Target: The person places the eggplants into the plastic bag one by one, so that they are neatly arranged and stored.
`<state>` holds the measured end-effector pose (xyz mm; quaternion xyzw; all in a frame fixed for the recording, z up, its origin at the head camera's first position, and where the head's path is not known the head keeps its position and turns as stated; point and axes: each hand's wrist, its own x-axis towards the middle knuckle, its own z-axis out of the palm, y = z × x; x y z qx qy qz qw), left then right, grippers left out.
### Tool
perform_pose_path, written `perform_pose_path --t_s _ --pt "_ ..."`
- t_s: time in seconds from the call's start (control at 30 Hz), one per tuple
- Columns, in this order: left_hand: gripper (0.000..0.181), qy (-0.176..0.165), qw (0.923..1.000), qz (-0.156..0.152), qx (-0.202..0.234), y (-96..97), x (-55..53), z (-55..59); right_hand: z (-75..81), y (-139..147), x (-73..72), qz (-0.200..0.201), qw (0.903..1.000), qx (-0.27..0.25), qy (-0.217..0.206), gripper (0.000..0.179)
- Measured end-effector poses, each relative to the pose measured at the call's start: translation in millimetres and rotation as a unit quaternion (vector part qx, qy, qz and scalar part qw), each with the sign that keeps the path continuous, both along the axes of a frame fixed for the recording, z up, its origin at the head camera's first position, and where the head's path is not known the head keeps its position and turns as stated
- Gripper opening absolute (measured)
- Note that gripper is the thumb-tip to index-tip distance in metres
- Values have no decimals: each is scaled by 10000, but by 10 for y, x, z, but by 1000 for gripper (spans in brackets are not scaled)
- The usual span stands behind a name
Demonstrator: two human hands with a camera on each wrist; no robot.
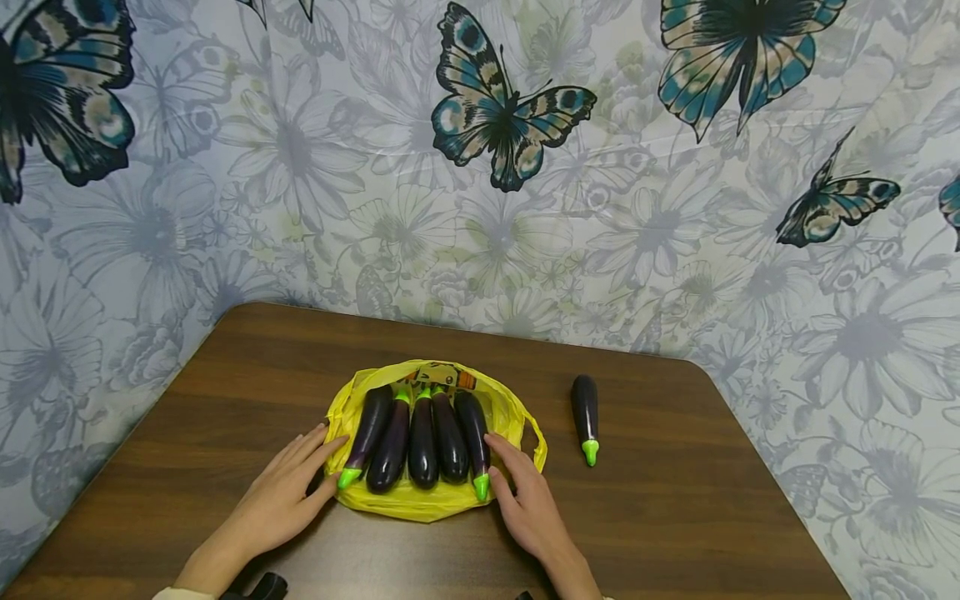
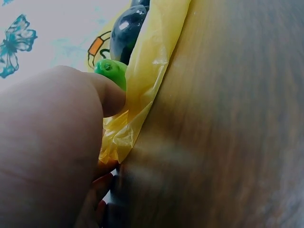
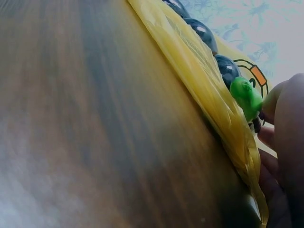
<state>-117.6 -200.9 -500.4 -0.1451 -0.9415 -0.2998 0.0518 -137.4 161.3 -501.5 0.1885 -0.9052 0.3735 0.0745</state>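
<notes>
A yellow plastic bag lies spread on the table, its mouth wide around several dark purple eggplants set side by side. At the bag's left rim, my left hand rests with fingers extended, its thumb close to the green cap of the leftmost eggplant. My right hand is at the other side, its loosely bent fingers touching the rightmost eggplant along its right side. That eggplant's green cap points toward me. In both wrist views, the bag edge partly hides the eggplants.
Apart from the bag, one eggplant lies to the right, green cap toward me. The brown wooden table ends at a wall covering with butterflies and flowers. A black object shows beneath my left wrist.
</notes>
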Motion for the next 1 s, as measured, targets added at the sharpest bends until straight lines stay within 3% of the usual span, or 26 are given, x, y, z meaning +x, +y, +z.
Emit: perform_pose_path --t_s 0.5,1.0 --pt "52 -413 9985 114 328 5 19 17 8 3 5 172 9998 130 1 47" --pt "58 -437 9987 126 246 18 -9 20 -3 -2 9 261 9995 166 -119 49"
